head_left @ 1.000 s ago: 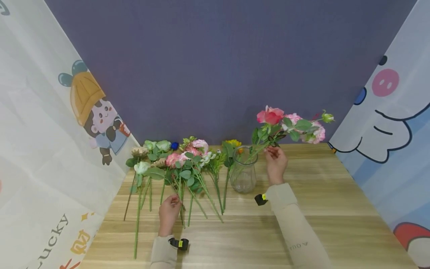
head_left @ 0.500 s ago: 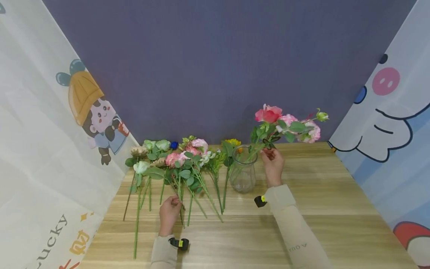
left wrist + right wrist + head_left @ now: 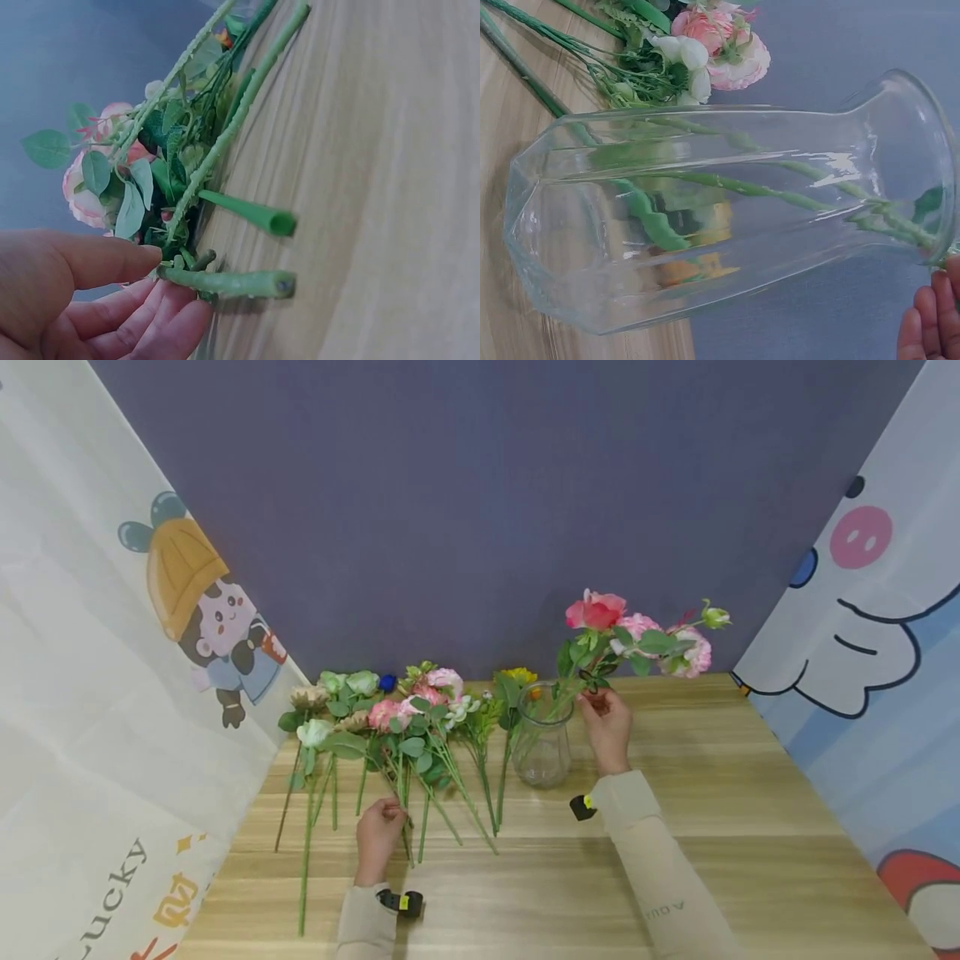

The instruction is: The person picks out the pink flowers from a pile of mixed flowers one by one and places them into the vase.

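"Leaning out of the glass vase (image 3: 543, 772), how are the pink flowers (image 3: 595, 610) held?"

"Pinched at its mouth by the right hand (image 3: 609, 731), fingertips partly hidden. A loose stem (image 3: 232, 283) is nipped between thumb and fingers of the left hand (image 3: 379, 842)."

"And the handling?"

"Light and springy, probably; stems are best taken low, clear of petals. Breakable glass should be spared knocks."

"What obstructs?"

"Other flowers (image 3: 386, 714) are heaped on the table (image 3: 525, 902) beside the vase, with stems crossed near the left hand."

There are one glass vase (image 3: 542, 768), one blue flower (image 3: 387, 682), one table (image 3: 525, 914), two wrist cameras (image 3: 412, 904) and two sleeves (image 3: 367, 927).
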`<state>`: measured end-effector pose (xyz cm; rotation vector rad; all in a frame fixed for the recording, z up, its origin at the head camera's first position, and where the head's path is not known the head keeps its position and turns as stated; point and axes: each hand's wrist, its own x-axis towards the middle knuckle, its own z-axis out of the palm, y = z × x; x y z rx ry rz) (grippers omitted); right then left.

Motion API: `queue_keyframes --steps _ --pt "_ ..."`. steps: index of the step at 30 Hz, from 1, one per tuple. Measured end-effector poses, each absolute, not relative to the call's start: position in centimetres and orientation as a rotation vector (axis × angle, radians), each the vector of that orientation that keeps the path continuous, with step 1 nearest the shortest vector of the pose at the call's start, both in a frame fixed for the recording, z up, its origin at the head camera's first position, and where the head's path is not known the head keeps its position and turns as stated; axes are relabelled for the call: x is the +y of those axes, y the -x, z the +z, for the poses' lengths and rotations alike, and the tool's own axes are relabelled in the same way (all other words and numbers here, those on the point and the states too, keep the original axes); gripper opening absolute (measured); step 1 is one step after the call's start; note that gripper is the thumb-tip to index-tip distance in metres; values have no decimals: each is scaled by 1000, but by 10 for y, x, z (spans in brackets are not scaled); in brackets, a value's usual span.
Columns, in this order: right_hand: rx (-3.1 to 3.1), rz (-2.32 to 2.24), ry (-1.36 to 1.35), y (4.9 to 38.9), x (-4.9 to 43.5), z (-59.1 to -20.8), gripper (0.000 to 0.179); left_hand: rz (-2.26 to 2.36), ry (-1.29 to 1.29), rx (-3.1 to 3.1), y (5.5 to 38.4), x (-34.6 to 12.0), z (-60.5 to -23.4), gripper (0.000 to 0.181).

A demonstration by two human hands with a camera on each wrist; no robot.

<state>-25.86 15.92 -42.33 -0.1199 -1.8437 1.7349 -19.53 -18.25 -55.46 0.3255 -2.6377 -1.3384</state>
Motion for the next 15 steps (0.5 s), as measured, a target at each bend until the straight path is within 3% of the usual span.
queue_keyframes --steps 15 --pt "-1844 1798 115 253 161 -428 18 -1826 -444 -2507 198 -182 -549 31"
